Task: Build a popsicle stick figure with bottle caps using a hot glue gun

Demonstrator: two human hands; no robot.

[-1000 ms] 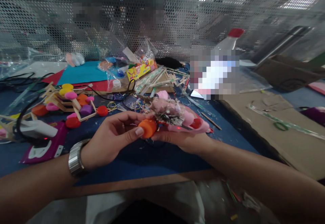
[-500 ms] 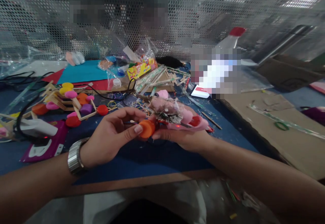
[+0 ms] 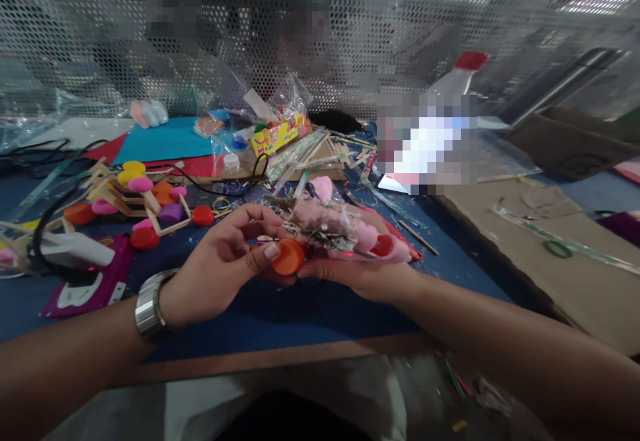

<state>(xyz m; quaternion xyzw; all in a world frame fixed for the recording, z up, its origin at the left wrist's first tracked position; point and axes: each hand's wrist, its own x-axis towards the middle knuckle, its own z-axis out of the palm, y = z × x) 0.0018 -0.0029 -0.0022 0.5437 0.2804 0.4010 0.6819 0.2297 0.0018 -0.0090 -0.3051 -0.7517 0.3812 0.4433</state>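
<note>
Between the thumb and fingers of my left hand (image 3: 220, 261) is an orange bottle cap (image 3: 289, 256), its round face turned towards me. My right hand (image 3: 370, 278) is closed around the underside of a pink handmade model (image 3: 335, 224), which has a rough, glue-smeared body and a red patch inside its right end. The cap sits right at the model's left end; whether it is attached there I cannot tell. Most of the right fingers are hidden behind the model. A small pink piece (image 3: 323, 188) shows just above the model's body.
Stick models with coloured caps (image 3: 170, 213) stand at the left, near a purple packet (image 3: 93, 288) with a white plug-like device. Wooden sticks (image 3: 310, 154), a yellow box (image 3: 280, 136) and a black cable lie behind. Cardboard (image 3: 540, 248) covers the right side; a perforated screen (image 3: 350, 41) rises behind.
The orange cap has tilted slightly and shifted a little down and left with my left fingers. The pink model has turned slightly in my right hand.
</note>
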